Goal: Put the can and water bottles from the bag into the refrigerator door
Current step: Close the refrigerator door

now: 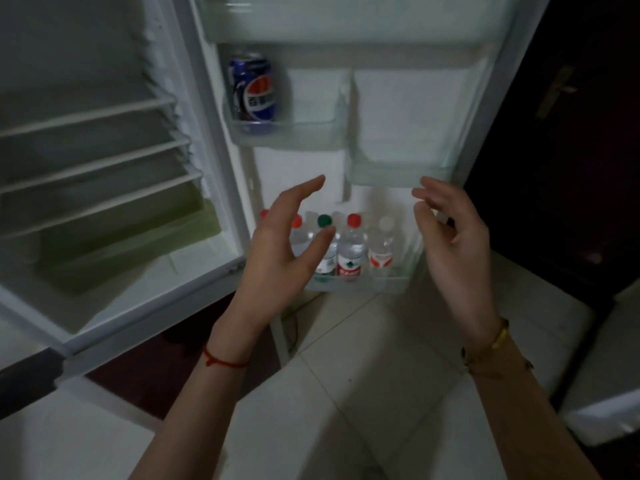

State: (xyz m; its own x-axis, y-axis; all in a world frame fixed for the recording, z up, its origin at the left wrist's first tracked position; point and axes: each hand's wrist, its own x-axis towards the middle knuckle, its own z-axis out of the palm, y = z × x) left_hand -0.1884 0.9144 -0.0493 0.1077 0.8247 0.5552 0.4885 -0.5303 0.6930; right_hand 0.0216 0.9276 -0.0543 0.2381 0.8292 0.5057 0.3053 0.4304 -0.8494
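A blue cola can point(253, 93) stands upright in the small left door shelf point(311, 133) of the open refrigerator door. Several water bottles point(352, 251) with red, green and clear caps stand in a row in the bottom door shelf point(388, 284). My left hand point(284, 247) hovers open in front of the leftmost bottles and hides part of them. Over at the right end of that row, my right hand point(453, 233) is open as well, fingers spread, holding nothing. The bag is not in view.
The refrigerator interior point(97, 168) at the left shows wire shelves and a greenish drawer. A second door shelf point(401, 174) sits at mid right. A dark wooden door point(561, 133) with a handle stands right. Pale floor tiles point(346, 393) lie below.
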